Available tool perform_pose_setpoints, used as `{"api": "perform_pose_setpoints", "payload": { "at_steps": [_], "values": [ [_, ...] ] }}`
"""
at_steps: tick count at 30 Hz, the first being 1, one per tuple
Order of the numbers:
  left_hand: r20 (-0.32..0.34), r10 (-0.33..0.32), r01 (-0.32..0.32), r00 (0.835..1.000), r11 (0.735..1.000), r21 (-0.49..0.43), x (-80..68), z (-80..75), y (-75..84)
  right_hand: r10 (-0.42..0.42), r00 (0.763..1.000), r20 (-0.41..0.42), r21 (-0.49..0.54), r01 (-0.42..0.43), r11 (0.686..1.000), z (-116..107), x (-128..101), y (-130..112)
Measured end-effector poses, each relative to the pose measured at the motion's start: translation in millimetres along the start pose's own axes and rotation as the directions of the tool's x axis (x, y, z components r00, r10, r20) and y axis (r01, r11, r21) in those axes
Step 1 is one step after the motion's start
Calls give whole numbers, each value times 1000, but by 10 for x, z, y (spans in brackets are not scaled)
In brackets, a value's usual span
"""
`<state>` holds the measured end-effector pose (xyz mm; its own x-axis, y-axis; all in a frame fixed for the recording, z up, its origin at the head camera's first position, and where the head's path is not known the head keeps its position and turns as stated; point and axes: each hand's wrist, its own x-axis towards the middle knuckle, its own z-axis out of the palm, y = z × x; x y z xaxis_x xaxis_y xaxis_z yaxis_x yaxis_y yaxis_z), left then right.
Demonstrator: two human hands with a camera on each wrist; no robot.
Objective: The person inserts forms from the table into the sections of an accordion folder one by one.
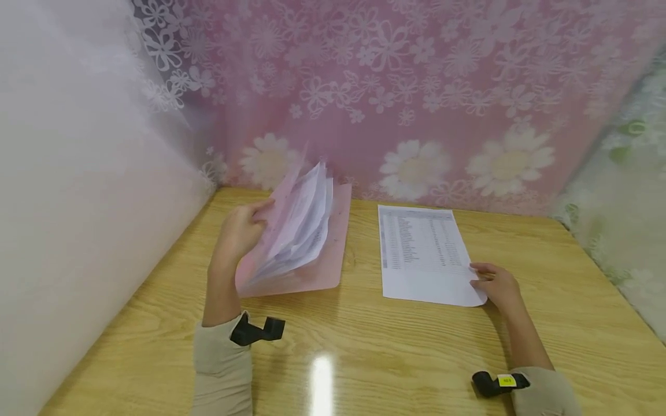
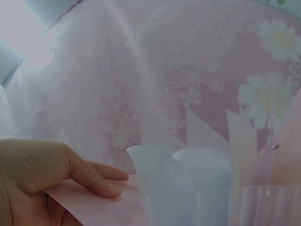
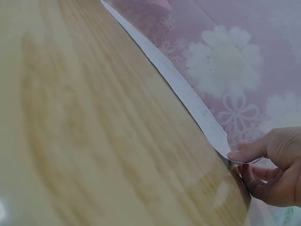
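Observation:
On the left of the table, a pink folder [image 1: 340,237] stands partly spread, with clear sleeves of papers [image 1: 307,222] fanned between its covers. My left hand [image 1: 239,234] pinches the raised left cover near its outer edge; in the left wrist view the thumb and fingers lie on either side of that cover [image 2: 115,205]. To the right of the folder lies a white printed sheet [image 1: 421,283] bearing a table of small text. My right hand [image 1: 499,289] pinches its near right corner, which curls up slightly; the right wrist view shows the sheet [image 3: 181,89] almost edge-on.
The wooden table [image 1: 374,346] meets a pink flowered wall covering [image 1: 364,86] at the back. A white wall [image 1: 78,173] borders it on the left and a pale flowered one [image 1: 619,190] on the right. Each wrist carries a black camera mount [image 1: 255,330].

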<state>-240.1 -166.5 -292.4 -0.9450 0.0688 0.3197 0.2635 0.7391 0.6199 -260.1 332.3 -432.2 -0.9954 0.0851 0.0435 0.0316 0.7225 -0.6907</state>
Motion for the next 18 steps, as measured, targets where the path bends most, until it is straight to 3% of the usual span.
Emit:
{"api": "perform_pose_setpoints", "payload": {
  "at_steps": [4,10,14,18],
  "values": [
    [2,-4,4,1000,1000,1,2,8,-4,39,999,13,90,-40,995,-39,-24,-13],
    [10,-26,26,1000,1000,-9,-15,-6,-13,43,982,183,183,-77,980,-127,-72,-40],
    [11,-29,29,1000,999,-13,-19,-12,-2,28,967,252,279,-100,955,-150,-56,1],
    [11,-11,11,1000,1000,-1,-20,-12,11,13,969,246,382,-109,918,-103,-2,62]
  ]
}}
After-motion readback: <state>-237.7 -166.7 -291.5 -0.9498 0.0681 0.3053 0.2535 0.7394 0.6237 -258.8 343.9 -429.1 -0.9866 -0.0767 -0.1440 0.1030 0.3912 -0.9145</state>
